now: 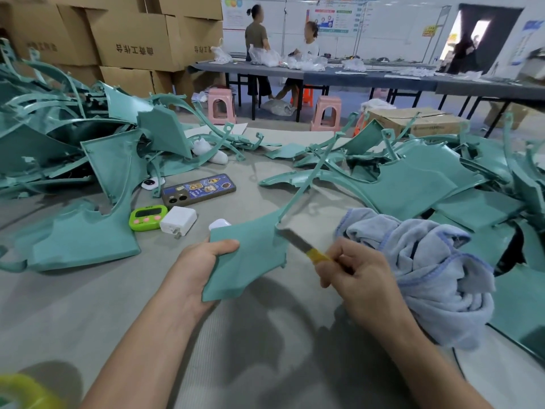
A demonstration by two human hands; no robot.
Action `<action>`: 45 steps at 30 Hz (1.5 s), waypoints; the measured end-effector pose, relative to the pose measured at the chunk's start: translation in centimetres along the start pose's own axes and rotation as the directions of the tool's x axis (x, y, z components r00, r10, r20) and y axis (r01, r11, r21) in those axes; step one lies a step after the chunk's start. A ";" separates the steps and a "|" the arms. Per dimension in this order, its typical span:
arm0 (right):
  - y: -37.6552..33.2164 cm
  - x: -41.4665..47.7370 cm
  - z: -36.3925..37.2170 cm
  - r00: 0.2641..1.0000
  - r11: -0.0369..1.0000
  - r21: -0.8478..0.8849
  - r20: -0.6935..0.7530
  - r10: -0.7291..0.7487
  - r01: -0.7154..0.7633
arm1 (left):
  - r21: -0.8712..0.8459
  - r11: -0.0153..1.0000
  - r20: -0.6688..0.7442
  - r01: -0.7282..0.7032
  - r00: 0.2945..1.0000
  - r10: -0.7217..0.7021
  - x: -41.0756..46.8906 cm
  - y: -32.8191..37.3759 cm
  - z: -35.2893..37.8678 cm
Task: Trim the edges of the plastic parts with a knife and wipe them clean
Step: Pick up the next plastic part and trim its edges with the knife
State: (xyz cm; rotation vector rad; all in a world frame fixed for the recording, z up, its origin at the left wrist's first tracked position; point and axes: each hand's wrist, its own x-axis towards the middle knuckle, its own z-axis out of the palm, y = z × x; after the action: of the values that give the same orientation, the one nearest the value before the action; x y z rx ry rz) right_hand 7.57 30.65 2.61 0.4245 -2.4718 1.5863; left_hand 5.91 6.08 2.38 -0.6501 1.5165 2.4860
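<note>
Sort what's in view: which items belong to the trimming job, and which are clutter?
Job:
- teal plastic part, held in left hand
- knife, gripped by right hand, blade at the part's edge
- blue cloth
- left heap of teal parts
- right heap of teal parts

Clutter:
- phone
- green timer
- white charger
- small white case

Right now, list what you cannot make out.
Head view:
Blade of the knife: motion-blurred; contact with the plastic part unclear.
Fingers of the left hand: hidden behind the part.
The yellow-green object: blurred, cut off by the bottom-left corner.
Display of the timer: too small to read.
</note>
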 end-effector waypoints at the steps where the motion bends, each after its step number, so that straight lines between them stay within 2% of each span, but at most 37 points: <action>1: -0.3 -0.2 0.2 0.996 1.000 -0.005 0.084 -0.013 0.013 | 0.001 1.000 0.001 0.007 1.000 -0.007 0.0 0.0 0.0; 2: -0.4 -0.3 0.4 0.991 0.999 -0.034 0.135 -0.008 0.013 | -0.002 1.000 0.004 0.017 1.000 -0.017 -0.1 0.0 0.1; 3: -0.3 -0.3 0.7 0.992 0.997 -0.071 0.127 0.011 -0.002 | -0.006 1.000 0.002 0.025 1.000 -0.025 -0.1 -0.1 0.2; 5: 0.0 -0.3 1.2 0.998 0.994 -0.097 0.000 0.058 -0.058 | -0.012 0.999 -0.017 0.032 0.999 -0.032 -0.2 0.1 0.4; 7: 0.1 -0.2 1.4 0.991 0.994 -0.020 -0.083 0.106 -0.108 | -0.016 0.999 -0.031 0.037 0.999 -0.037 -0.2 0.3 0.3; 10: -0.1 -0.2 1.0 0.998 0.996 0.073 -0.007 0.056 -0.055 | 0.008 1.000 -0.039 0.018 0.999 -0.018 -0.4 0.3 0.3; 12: -0.4 -0.5 1.0 0.997 0.999 0.030 0.072 0.025 -0.027 | 0.046 0.999 -0.031 -0.003 1.000 0.004 -0.5 -0.1 0.6; 13: -0.2 -0.5 1.1 0.998 0.999 -0.018 0.055 0.038 -0.037 | 0.059 0.998 -0.023 -0.014 1.000 0.016 -0.6 -0.2 0.7; 15: 0.3 -0.2 1.1 0.993 0.992 -0.091 -0.087 0.078 -0.085 | 0.073 0.997 -0.028 -0.029 0.999 0.031 -0.6 -0.3 0.9; 17: 0.5 0.1 0.7 0.981 0.993 -0.065 -0.172 0.088 -0.101 | 0.070 0.997 -0.042 -0.035 0.998 0.038 -0.5 -0.2 0.8; 18: 0.5 0.1 0.4 0.987 0.995 -0.051 -0.146 0.072 -0.080 | 0.070 0.997 -0.052 -0.041 0.998 0.044 -0.5 -0.1 0.7; 21: 0.2 -0.2 0.3 0.999 0.997 -0.074 0.050 0.014 -0.010 | 0.090 0.994 -0.063 -0.055 0.996 0.061 -0.6 -0.1 0.9; 22: 0.4 -0.3 0.4 0.999 0.994 -0.108 0.046 0.022 -0.017 | 0.091 0.994 -0.060 -0.058 0.996 0.064 -0.6 -0.1 1.0; 25: 1.0 0.2 0.4 0.985 0.985 -0.139 -0.153 0.082 -0.103 | 0.098 0.993 -0.061 -0.072 0.995 0.078 -0.6 0.0 1.0; 27: 0.9 0.2 0.1 0.980 0.990 -0.093 -0.180 0.089 -0.107 | 0.097 0.993 -0.070 -0.073 0.994 0.080 -0.7 0.0 1.0; 30: 0.2 -0.1 0.1 0.991 0.997 -0.052 -0.120 0.057 -0.064 | 0.069 0.996 -0.097 -0.064 0.993 0.070 -0.7 0.0 1.2; 34: -1.1 -0.6 0.9 0.996 0.986 0.166 0.085 -0.014 -0.001 | 0.019 0.998 -0.103 -0.057 0.993 0.059 -0.8 -0.3 1.6; 37: -1.7 -1.6 1.9 0.960 0.996 0.090 0.277 -0.038 0.014 | -0.042 0.999 -0.098 -0.023 0.995 0.019 -1.0 -0.4 2.0; 39: -1.8 -2.1 2.6 0.946 0.999 0.018 0.323 -0.033 0.029 | -0.110 0.994 -0.056 0.014 0.998 -0.020 -1.2 -0.5 2.2; 40: -1.8 -2.1 2.8 0.958 1.000 0.000 0.287 -0.019 0.020 | -0.120 0.993 -0.035 0.021 0.999 -0.025 -1.3 -0.5 2.3; 42: -1.4 -1.7 2.9 0.994 0.999 -0.005 0.099 0.038 -0.038 | -0.084 0.996 -0.018 0.018 1.000 -0.020 -1.4 -0.8 2.6; 45: -0.8 -1.0 2.0 0.977 0.996 -0.001 -0.194 0.083 -0.085 | -0.046 0.999 -0.059 0.002 0.998 -0.004 -1.2 -1.0 2.8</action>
State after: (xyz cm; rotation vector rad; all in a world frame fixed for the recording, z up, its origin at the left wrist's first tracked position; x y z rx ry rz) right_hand 8.75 28.66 2.14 0.1562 -2.3763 1.5652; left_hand 6.53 9.09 3.19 -0.7388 1.4808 2.5276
